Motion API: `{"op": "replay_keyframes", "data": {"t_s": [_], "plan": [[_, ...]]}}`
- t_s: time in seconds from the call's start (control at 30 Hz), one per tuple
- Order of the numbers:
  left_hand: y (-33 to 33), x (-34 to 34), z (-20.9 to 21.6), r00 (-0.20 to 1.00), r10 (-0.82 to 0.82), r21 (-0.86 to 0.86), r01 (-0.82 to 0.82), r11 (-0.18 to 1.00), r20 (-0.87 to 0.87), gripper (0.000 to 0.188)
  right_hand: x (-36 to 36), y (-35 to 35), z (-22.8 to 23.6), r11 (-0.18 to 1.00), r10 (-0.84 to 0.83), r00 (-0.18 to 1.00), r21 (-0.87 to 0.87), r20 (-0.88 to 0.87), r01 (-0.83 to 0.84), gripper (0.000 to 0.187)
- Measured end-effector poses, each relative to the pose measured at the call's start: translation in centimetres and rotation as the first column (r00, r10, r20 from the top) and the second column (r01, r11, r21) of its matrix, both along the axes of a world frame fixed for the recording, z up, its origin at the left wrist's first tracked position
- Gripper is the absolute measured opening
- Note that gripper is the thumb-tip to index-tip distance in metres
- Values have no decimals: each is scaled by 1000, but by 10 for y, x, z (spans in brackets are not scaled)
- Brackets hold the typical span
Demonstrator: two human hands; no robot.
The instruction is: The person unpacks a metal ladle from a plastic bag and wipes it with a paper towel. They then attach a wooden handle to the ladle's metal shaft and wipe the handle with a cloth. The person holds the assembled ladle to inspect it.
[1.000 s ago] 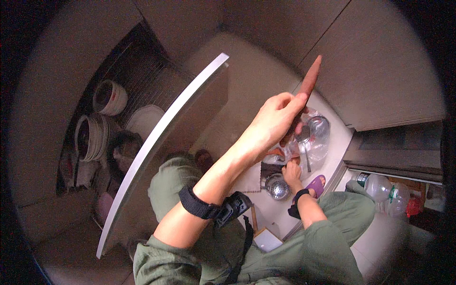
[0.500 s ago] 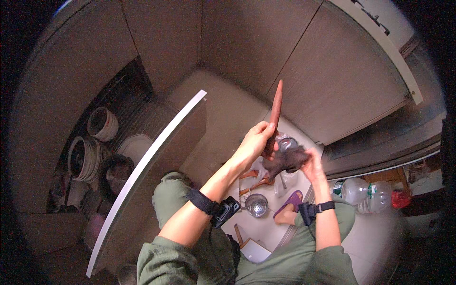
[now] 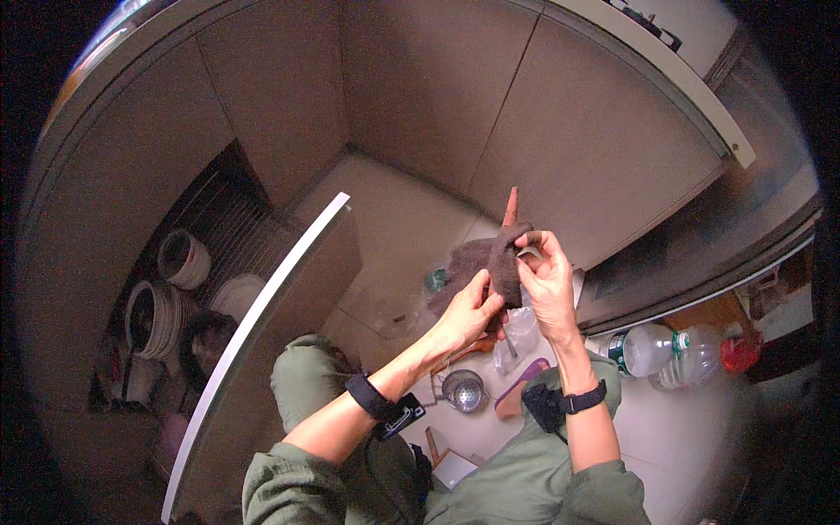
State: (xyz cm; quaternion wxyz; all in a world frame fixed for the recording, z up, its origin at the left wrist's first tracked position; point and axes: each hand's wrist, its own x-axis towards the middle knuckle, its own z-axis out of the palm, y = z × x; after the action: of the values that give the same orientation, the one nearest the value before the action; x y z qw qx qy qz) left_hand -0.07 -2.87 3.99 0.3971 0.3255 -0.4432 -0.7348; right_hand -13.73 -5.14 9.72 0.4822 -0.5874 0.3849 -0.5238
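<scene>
A slim, tapered reddish-brown utensil (image 3: 512, 205), wooden in look, points away from me with its tip showing. Its exact kind cannot be told. My left hand (image 3: 466, 317) is closed around its near end, thumb on top. A dark grey-brown cloth (image 3: 505, 265) is folded around the utensil's middle and hides that part. My right hand (image 3: 548, 293) pinches the cloth between thumb and fingers just below the tip. More of the cloth hangs to the left, behind the utensil.
At left an open cabinet door (image 3: 262, 326) with a white edge stands beside a rack holding bowls (image 3: 182, 258) and plates. On the floor below my hands lie a metal strainer (image 3: 465, 392) and a clear plastic bag (image 3: 521, 337). Large plastic bottles (image 3: 646, 349) are at right.
My right hand has brought the cloth up and left onto the utensil, and the cloth now wraps its middle. My left hand has shifted slightly lower. The view has turned a little.
</scene>
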Motion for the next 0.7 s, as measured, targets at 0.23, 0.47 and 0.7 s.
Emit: {"op": "replay_keyframes", "data": {"t_s": [0.23, 0.47, 0.7], "plan": [[2, -6, 10, 927, 269, -413, -144, 899, 261, 23, -5, -5, -26, 979, -200, 946, -10, -256, 204, 35], [5, -16, -1, 870, 257, -493, -18, 870, 421, 27, -1, -10, -60, 886, -256, 918, 306, -301, 348, 50], [7, -21, 6, 995, 15, -132, -2, 991, 101, 25, -7, -19, -46, 877, -280, 948, 442, 151, 188, 29]]}}
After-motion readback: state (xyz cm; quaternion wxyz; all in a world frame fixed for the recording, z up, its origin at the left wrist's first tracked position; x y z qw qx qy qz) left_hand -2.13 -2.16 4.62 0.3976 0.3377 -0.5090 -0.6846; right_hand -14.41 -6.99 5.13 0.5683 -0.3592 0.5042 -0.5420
